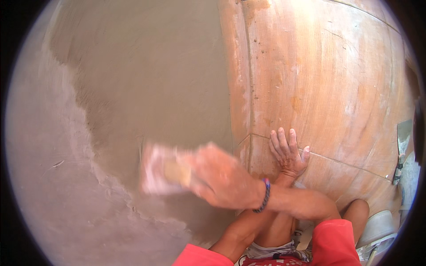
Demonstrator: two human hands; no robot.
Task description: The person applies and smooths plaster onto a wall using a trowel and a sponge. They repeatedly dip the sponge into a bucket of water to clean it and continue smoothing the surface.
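My right hand [224, 177], with a dark braided bracelet at its wrist, is closed round the pale yellowish handle of a hand float [153, 170]. Motion smears both hand and tool. The float's whitish-pink blade lies against the wet grey-brown mortar [151, 80], near its lower part. Beneath the right forearm my left arm crosses over to the right. My left hand [288, 155] rests palm down on the orange-brown tiles [319, 88], fingers spread, close to a joint line. It holds nothing.
Left of the wet mortar lies a paler, drier grey surface [49, 133] with a ragged border between. At the far right are a putty knife [401, 146] and a grey bucket [376, 227]. My bent knee [357, 215] is at the lower right.
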